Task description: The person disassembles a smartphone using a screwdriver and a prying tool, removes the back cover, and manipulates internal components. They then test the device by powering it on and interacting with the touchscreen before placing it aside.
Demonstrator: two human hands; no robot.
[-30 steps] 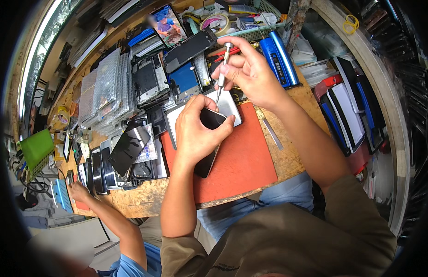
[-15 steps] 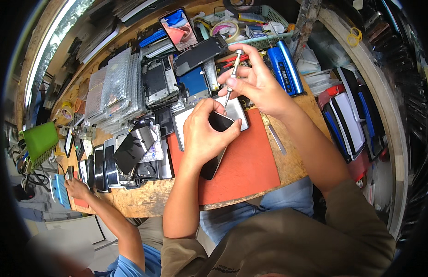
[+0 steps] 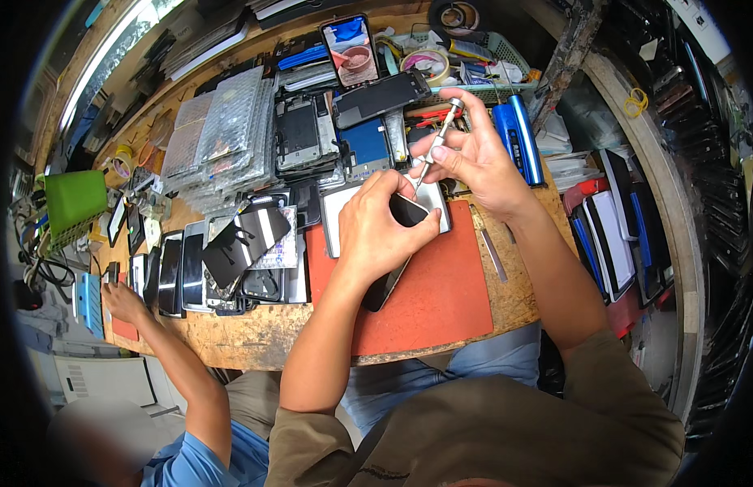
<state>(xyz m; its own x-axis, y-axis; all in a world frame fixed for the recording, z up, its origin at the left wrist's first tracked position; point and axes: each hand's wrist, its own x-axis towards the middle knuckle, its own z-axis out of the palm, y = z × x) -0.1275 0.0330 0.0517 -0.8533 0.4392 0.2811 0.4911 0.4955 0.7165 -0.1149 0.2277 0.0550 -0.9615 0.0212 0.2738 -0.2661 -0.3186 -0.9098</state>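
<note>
My left hand [image 3: 379, 231] is closed round a dark smartphone [image 3: 385, 290], thumb on one edge and fingers over the other, which hides much of it. Held slantwise, the phone is over a red work mat [image 3: 441, 292], its upper end near a flat white-and-grey panel [image 3: 334, 215]. In my right hand [image 3: 494, 174] a slim silver screwdriver [image 3: 439, 146] is pinched between thumb and fingers. Its shaft slopes down to the phone's upper end, beside my left fingertips; whether the tip touches cannot be made out.
Phone parts and screens [image 3: 247, 243] lie left of the mat, with stacked bubble-wrap sleeves [image 3: 222, 130] behind. A lit phone [image 3: 350, 53] stands at the back by a green basket [image 3: 506, 53]. Blue cylinders [image 3: 518, 142] and metal tweezers [image 3: 494, 256] are rightward. A co-worker's hand [image 3: 125, 302] is far left.
The whole view has shifted, so the bench things appear farther right. My hands keep the same hold on phone and screwdriver. The co-worker's hand sits slightly farther left and higher in the picture.
</note>
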